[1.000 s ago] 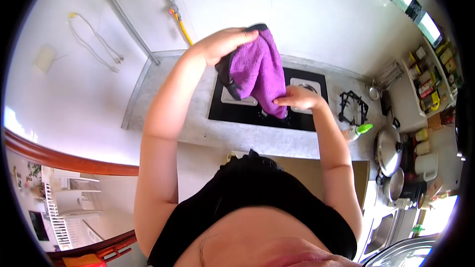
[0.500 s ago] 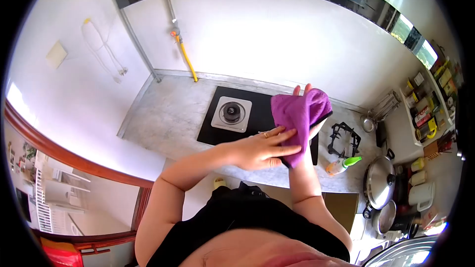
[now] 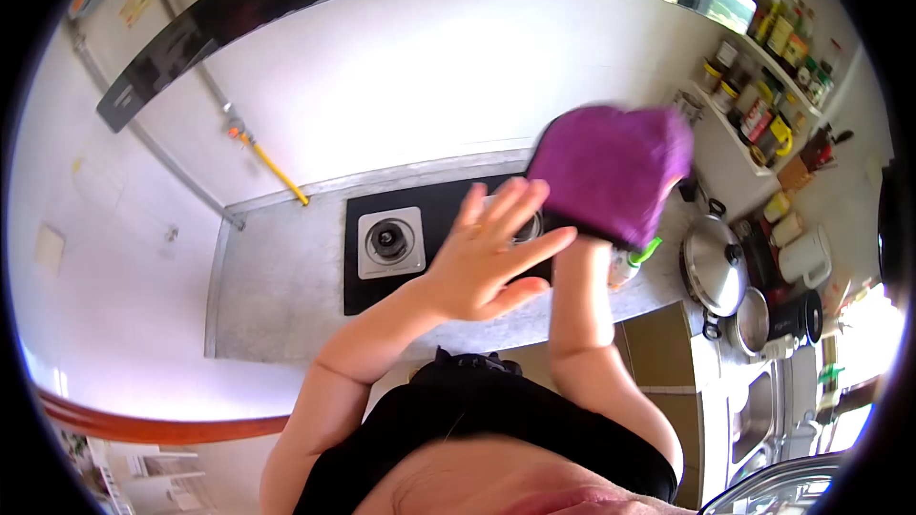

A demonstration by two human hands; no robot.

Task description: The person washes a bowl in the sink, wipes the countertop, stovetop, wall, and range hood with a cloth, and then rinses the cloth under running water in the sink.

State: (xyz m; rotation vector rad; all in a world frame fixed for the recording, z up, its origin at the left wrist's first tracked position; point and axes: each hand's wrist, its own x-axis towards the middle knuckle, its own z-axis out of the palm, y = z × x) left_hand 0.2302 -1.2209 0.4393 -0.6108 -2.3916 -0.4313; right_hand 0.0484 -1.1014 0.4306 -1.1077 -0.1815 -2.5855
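1. Far left, yellow hose runs down the wall to the rear edge of the desk. Desk surface between side wall and hob: most room for moving.
2. Black hob: left burner in plain sight, no grate on it. Right burner mostly behind the left hand.
3. Left hand over the hob, fingers spread wide, holding nothing. Tips overlap the cloth's dark edge from my angle; can't tell if they touch.
4. Purple cloth sits over the right hand, raised above the desk, a bit blurred. Right fingers hidden under it; can't tell wide or narrow.
5. Progress, my read: covering the right hand looks done. No cloth contact with hob or desk visible, so any surface work is unproven. Remainder: can't judge.
6. Right side tighter: spray bottle near the right forearm, lidded pan beyond, shelf above.
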